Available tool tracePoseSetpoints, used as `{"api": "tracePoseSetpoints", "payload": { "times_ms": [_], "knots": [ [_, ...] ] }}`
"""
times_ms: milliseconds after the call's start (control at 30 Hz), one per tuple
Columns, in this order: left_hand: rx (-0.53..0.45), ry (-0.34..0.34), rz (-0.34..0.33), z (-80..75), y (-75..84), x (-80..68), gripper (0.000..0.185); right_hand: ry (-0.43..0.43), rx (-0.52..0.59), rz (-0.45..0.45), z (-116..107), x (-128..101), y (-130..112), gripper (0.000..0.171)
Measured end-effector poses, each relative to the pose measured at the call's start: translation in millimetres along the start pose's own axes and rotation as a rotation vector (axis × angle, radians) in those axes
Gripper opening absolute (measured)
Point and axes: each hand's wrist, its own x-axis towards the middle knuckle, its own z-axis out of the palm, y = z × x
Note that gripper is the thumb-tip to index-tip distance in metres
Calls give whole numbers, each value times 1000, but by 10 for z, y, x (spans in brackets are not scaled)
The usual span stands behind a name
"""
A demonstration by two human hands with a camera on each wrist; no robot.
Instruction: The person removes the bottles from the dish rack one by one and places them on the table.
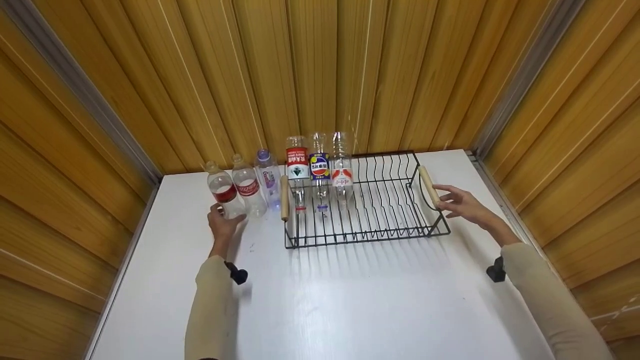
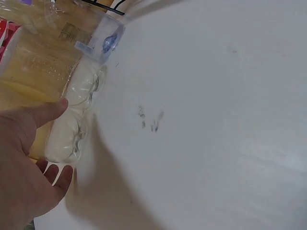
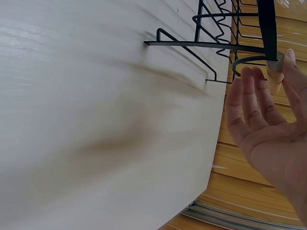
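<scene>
White tabletop [image 1: 350, 300] enclosed by ribbed wooden wall panels [image 1: 320, 70], seen from above. A black wire dish rack with two pale wooden handles [image 1: 370, 210] stands toward the far edge of the tabletop, right of centre; three clear plastic bottles are set neck-down in its left rows: one with a red-and-green label [image 1: 297, 170], one with a blue label [image 1: 319, 170] and one with a red-and-white label [image 1: 342, 172]. Just beside the rack's left handle [image 1: 284, 198], near the far left corner of the tabletop, three clear plastic bottles stand upright in a row: a bottle with a red label nearest the left edge [image 1: 223, 190], a second red-labelled bottle [image 1: 248, 186] and a bottle with a purple cap [image 1: 268, 175]. The left hand [image 1: 223, 222] is at the base of the leftmost upright bottle [image 2: 72, 115]; in the left wrist view the thumb [image 2: 48, 111] touches its clear ribbed base and the fingers curve loosely beneath it, not closed round it. The right hand [image 1: 460, 202] is spread, fingers straight, just beside the rack's right wooden handle [image 1: 429, 186]; in the right wrist view the fingertips [image 3: 249, 76] lie at the handle's end [image 3: 274, 72], and contact cannot be told. Both forearms wear beige sleeves [image 1: 210, 310].
</scene>
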Motion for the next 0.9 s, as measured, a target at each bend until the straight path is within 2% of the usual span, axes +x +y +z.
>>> {"api": "tracePoseSetpoints", "payload": {
  "times_ms": [200, 467, 700, 900],
  "knots": [
    [-12, -19, -32, -167, -54, -47, 82, -13, -41, -10, 3, 12, -34, 61],
    [-17, -55, -50, -435, -26, -136, 78, -9, -69, 4, -1, -3, -44, 61],
    [-82, -138, -45, -624, 4, -272, 63, 7, -82, -13, 9, 0, -67, 60],
    [-45, -228, -47, -670, 85, -370, 52, -3, -86, -6, 10, 1, -60, 60]
  ]
}}
